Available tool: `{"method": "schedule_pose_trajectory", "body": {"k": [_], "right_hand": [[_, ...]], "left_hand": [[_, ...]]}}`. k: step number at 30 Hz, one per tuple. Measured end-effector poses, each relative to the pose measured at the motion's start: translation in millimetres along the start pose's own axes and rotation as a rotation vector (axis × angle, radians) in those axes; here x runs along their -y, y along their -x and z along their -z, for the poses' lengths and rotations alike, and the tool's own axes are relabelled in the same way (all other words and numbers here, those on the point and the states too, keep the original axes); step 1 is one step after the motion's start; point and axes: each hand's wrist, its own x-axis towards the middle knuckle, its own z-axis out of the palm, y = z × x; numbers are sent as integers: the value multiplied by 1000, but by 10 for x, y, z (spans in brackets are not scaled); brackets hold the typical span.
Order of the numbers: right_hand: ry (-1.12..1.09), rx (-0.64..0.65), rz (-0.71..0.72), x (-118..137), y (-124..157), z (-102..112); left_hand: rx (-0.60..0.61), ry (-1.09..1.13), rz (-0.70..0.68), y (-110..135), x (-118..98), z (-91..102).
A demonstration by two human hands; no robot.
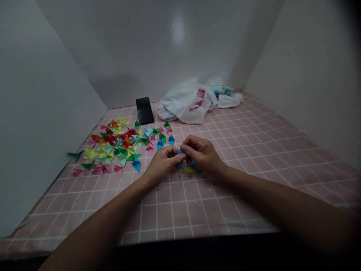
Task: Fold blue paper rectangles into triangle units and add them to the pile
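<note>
My left hand [163, 162] and my right hand [200, 153] meet over the middle of a pink checked cloth [239, 150]. Both pinch a small folded blue paper piece [180, 158] between their fingertips. A bit of yellow paper [189, 170] and more blue paper lie under my right hand. To the left lies a spread of several folded paper triangles [118, 145] in red, green, yellow, pink, blue and orange.
A black phone [144, 110] leans against the back wall. White plastic bags [191, 99] lie bunched at the back, right of the phone. Grey walls close in the surface on the left, back and right.
</note>
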Motion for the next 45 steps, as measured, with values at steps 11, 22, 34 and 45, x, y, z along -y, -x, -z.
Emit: {"method": "schedule_pose_trajectory", "body": {"k": [11,22,34,45], "right_hand": [[94,-104,45,-30,-4,14],[-59,-61,-68,23,14,-35],[-257,-85,-194,109,24,-50],[-349,-20,-194,75,19,-59]], "left_hand": [[-6,162,40,17,-49,-8],[-52,-24,-54,19,15,-36],[-179,-299,-191,87,33,-78],[-163,-205,-182,71,60,-75]]}}
